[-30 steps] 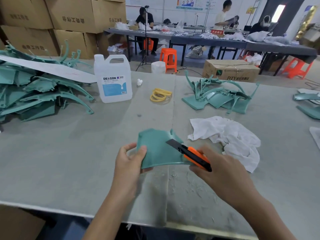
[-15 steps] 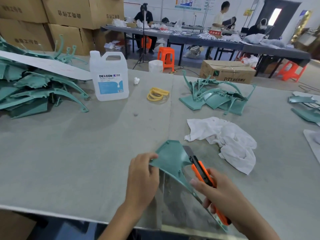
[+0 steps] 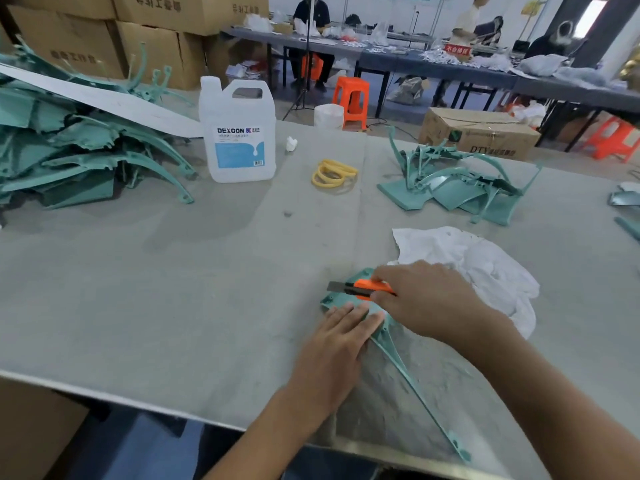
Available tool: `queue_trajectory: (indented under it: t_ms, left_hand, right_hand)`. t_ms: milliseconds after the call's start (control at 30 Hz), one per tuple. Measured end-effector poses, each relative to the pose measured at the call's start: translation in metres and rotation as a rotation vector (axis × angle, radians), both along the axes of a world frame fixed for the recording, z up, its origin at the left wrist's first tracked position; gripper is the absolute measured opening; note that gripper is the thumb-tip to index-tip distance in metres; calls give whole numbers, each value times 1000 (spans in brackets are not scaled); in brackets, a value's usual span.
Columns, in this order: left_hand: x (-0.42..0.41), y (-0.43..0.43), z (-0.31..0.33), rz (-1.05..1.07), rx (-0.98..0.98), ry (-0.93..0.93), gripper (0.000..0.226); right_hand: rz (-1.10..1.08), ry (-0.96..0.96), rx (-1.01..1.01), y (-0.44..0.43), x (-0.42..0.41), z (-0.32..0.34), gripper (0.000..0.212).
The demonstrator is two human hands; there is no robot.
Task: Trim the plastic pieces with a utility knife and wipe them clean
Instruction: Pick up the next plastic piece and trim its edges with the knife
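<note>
— What's nearest you?

— The teal plastic piece (image 3: 405,368) lies flat on the grey table (image 3: 173,289) at its near edge, with its long thin arm running back towards me. My left hand (image 3: 341,337) presses on it with straight fingers and grips nothing. My right hand (image 3: 426,299) is curled round the orange utility knife (image 3: 360,289), blade out and pointing left over the piece's broad end. My knuckles hide most of the handle and much of that end, so I cannot tell whether the blade touches.

— And beyond?

— The white cloth (image 3: 485,268) lies crumpled just behind my right hand. Farther off are yellow bands (image 3: 332,173), a DEXCON jug (image 3: 239,133), a big heap of teal pieces (image 3: 69,150) at left and a smaller heap (image 3: 457,188) at right. Past the table stand a DTY carton (image 3: 478,133) and an orange stool (image 3: 351,98).

— What changed?

— Half a second ago I held the piece tilted up off the table, left fingers pinching it, with the knife along its edge pointing away from me. Now it is down flat and the knife lies crosswise.
</note>
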State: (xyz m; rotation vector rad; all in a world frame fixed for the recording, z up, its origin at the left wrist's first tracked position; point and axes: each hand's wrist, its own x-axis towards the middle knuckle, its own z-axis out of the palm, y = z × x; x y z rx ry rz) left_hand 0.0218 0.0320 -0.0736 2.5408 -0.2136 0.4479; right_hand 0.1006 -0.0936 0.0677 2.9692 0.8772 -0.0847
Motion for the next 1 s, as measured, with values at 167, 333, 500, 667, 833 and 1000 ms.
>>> queue_trajectory:
  t_ms: [167,333,500,667,833,1000]
  left_hand:
    - [0,0,-2,-31,3,25,50]
    - [0,2,-1,-15,-10,32,50]
    - [1,0,-2,-17,-10,29,50]
    - [2,1,-5,-18,14,38,52]
    - [2,0,-5,-16,27,17,50]
    - [-1,0,-6,-9,30,-22,53]
  right_hand:
    - [75,-32,-154,30,16,-8,19]
    - [94,0,-206,37,22,-12,17]
    - [101,10,-213,36,23,-14,18]
    - [102,13,-190,32,24,-16,22]
    - [98,34,-151,29,24,-18,22]
    - [30,-95,-213,27,36,-22,17]
